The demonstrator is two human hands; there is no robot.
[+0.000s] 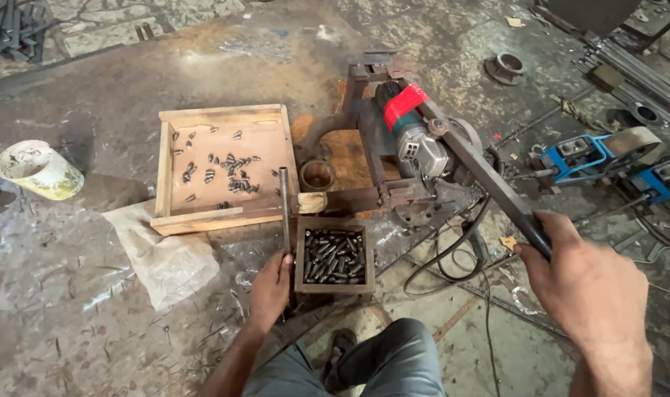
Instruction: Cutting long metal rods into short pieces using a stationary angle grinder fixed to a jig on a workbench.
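My left hand (270, 289) grips the near end of a thin dark metal rod (283, 208) that points away toward the cutting rig. My right hand (586, 288) is closed around the black grip of a long steel lever (482, 165). That lever carries a grey angle grinder (414, 140) with a red band, mounted on a rusty frame (364, 195). Right of my left hand stands a small wooden box (300, 254) full of short dark metal pieces. Beyond it lies a larger wooden tray (164, 169) with several cut pieces scattered inside.
A stained white cup (37, 170) stands at the left, a crumpled plastic bag (166, 257) nearer. Black cable (453, 250) loops beside my knee (394, 360). Blue machines (585, 156) and metal bars (636, 70) lie at the right. A round metal part (505, 68) sits farther back.
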